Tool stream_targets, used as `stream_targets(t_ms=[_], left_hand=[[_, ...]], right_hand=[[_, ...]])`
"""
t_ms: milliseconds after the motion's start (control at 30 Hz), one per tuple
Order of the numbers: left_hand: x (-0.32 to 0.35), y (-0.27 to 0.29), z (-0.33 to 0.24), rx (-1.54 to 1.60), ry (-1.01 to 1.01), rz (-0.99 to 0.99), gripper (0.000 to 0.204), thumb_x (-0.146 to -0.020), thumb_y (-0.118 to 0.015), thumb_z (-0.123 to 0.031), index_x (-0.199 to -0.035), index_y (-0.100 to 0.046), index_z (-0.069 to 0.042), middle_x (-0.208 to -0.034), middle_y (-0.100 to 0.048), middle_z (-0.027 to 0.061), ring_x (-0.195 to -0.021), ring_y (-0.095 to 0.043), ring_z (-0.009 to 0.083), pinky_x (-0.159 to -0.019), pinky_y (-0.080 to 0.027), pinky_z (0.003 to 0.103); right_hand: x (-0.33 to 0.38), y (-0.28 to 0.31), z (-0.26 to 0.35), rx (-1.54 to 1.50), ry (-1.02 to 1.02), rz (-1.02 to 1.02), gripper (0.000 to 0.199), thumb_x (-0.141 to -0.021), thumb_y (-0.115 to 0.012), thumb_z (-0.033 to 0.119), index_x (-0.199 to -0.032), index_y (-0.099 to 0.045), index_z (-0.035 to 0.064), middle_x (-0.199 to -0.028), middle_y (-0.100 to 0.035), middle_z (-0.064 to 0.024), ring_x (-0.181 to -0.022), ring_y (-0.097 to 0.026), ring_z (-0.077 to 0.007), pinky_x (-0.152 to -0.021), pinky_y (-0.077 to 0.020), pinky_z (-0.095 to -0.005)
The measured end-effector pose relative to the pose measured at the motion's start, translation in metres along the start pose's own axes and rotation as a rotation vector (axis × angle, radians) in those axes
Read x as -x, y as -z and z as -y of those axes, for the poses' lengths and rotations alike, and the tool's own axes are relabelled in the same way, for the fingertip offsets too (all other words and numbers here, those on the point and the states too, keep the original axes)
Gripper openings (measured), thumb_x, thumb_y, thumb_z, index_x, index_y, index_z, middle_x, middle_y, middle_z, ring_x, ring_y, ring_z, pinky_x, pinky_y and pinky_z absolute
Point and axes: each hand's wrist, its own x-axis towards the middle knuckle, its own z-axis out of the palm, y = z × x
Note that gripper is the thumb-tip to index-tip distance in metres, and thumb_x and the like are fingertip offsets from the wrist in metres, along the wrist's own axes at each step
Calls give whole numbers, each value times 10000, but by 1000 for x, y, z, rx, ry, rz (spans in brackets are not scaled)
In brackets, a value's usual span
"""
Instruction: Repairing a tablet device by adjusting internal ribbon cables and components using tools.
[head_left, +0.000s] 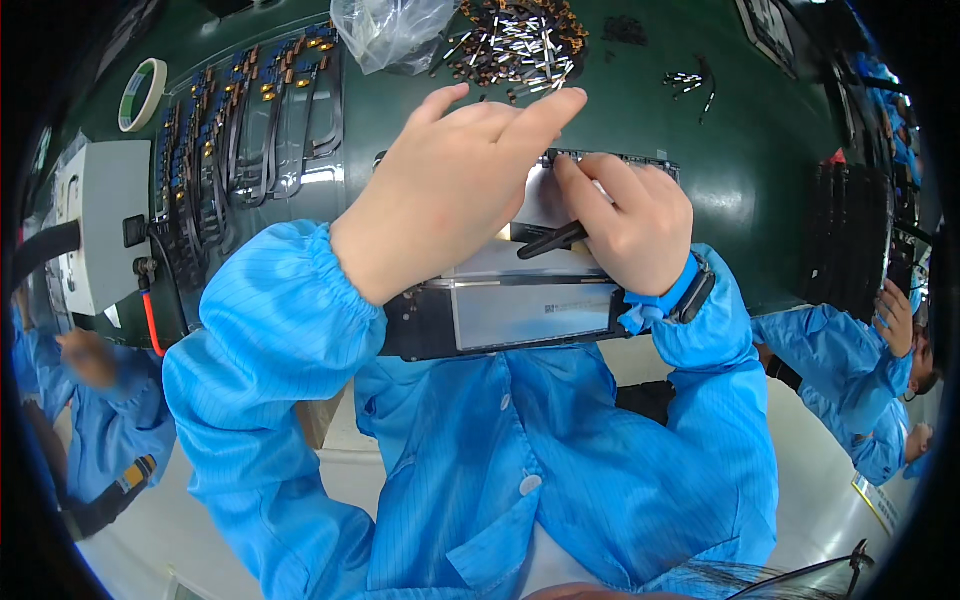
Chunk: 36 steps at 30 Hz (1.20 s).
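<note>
With right hand (635,215), grips pen-shaped black tool (552,240) over black-framed electronic device (420,325); with left hand (450,180), arches above it, cannot tell whether pinching. On device's near silver panel (520,325), bears illegibly small print.

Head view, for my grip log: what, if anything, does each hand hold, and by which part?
The right hand holds a black stick-like tool somewhere beyond its exposed end; exactly where is hidden. Whether the left hand holds anything cannot be told.
</note>
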Motion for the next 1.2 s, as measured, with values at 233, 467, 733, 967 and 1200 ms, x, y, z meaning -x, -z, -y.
stream_targets(t_ms=[233,467,733,967,1200], left_hand=[[1,0,2,15,-35,76,704,-728,-538,11,-1351,-266,-173,-1052,-600,-24,-987,-546,191,-991,-296,440],[10,-4,-10,-53,-47,41,705,-719,-508,22,-1352,-262,-165,-1095,-584,-16,-1026,-530,191,-1003,-240,503],[14,0,-13,-200,-54,138,708,-701,-531,-24,-1350,-271,-135,-1181,-536,-7,-1082,-498,198,-1003,-163,568],[13,4,-13,-294,-128,162,686,-706,-528,-33,-1342,-285,-119,-1183,-533,1,-1105,-483,190,-1008,-139,572],[12,5,-17,-339,-148,188,540,-733,-547,-87,-1257,-441,-158,-1205,-516,-4,-1129,-466,191,-1002,-142,583]], right_hand=[[-3,1,3,77,14,15,279,-613,-613,65,-891,-630,54,-777,-568,-23,-585,-550,-155,-495,-424,-254],[12,25,-18,-284,-298,-124,158,-693,-636,65,-850,-642,76,-797,-599,-78,-712,-607,-236,-591,-496,-298],[67,28,-27,-293,-586,21,259,-713,-652,30,-970,-622,39,-876,-551,-85,-750,-575,-261,-633,-464,-305],[73,31,-17,-291,-622,21,195,-728,-626,-13,-901,-545,25,-925,-540,-89,-784,-584,-231,-663,-466,-284],[48,32,-35,-703,-740,-215,178,-783,-589,-23,-941,-522,23,-774,-554,5,-567,-350,2,-511,-291,-141]])
